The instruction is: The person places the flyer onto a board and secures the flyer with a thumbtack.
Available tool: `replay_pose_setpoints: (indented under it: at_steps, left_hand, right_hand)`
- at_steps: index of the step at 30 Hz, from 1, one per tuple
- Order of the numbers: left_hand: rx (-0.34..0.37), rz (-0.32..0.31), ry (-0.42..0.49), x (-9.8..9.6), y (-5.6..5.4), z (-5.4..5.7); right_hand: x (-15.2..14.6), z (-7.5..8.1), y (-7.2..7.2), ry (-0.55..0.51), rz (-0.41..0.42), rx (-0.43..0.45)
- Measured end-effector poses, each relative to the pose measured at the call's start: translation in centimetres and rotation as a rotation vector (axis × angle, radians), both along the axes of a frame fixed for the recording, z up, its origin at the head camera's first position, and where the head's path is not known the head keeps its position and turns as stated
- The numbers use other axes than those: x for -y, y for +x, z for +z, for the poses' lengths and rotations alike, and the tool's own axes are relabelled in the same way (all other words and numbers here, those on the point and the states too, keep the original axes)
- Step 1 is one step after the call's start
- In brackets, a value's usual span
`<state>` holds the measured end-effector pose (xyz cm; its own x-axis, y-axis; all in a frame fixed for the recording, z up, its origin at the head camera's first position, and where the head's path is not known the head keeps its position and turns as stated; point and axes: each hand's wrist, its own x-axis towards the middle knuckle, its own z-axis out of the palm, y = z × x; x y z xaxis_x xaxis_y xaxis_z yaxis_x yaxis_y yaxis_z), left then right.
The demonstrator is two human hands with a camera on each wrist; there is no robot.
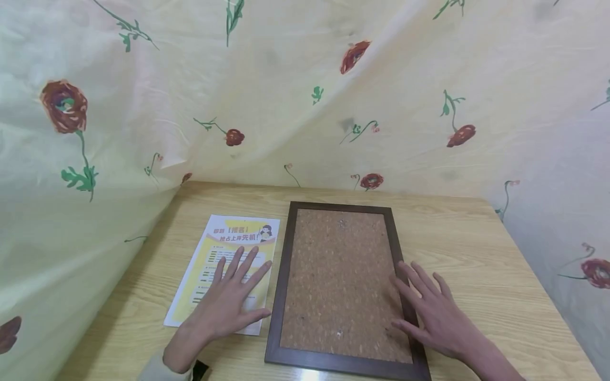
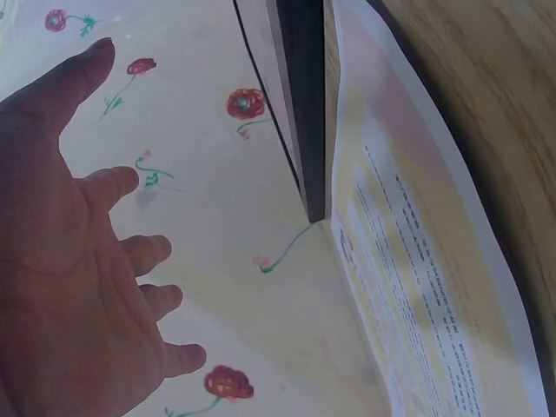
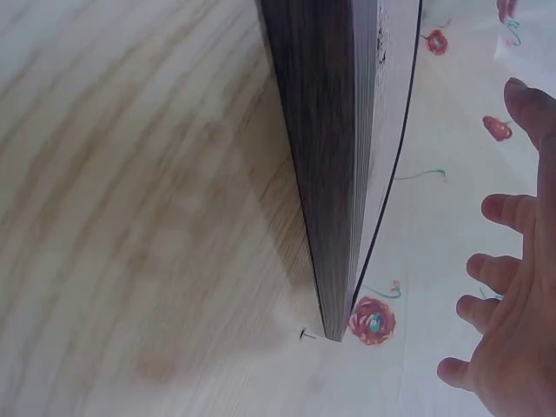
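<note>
On a wood-grain table (image 1: 452, 233) backed by floral cloth (image 1: 267, 79), a brown-framed corkboard (image 1: 340, 275) lies flat w/ a yellow-and-white printed leaflet (image 1: 205, 267) just to its left. Both are set tall-ways to me, near but not touching, prob. so ea. is within reach of one side & neither covers the other. My left grip (image 1: 227, 307) hovers over the leaflet's lower rt. part, palm down, fingers straight & fanned, nothing held; the left wrist view shows it apart from the paper, so I judge no wt. rests on the sheet. Its thumb points toward the board's left rail (image 1: 284, 275). My right grip (image 1: 429, 312) hangs over the right rail (image 1: 393, 238), fingers spread, thumb out over the cork, likewise w/ no hold; the rt. wrist view shows a gap btwn. it & the board. Set wide, one to ea. side, the pair looks poised rather than working, IMO. Board lies cork side up, leaving that face visible; a pale spot (image 1: 339, 334) nr. its btm. is too small to ID. Leaflet's print, incl. a cartoon figure (image 1: 265, 233) at top rt., stands upright from my side, presumably for reading. By my left cuff (image 1: 162, 368), a black item (image 1: 201, 369) is too cropped to ID.
</note>
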<state>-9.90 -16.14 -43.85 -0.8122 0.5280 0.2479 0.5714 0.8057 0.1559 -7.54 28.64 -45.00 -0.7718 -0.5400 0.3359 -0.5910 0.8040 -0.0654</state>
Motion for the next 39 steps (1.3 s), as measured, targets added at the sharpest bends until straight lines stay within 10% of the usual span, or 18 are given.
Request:
replay_pose_setpoints:
  at_steps: [39]
  left_hand:
    - [0.018, 0.070, 0.048, 2.1, -1.8, -0.8]
  right_hand:
    - [-3.1, -0.5, -1.8, -0.088, -0.118, 0.097]
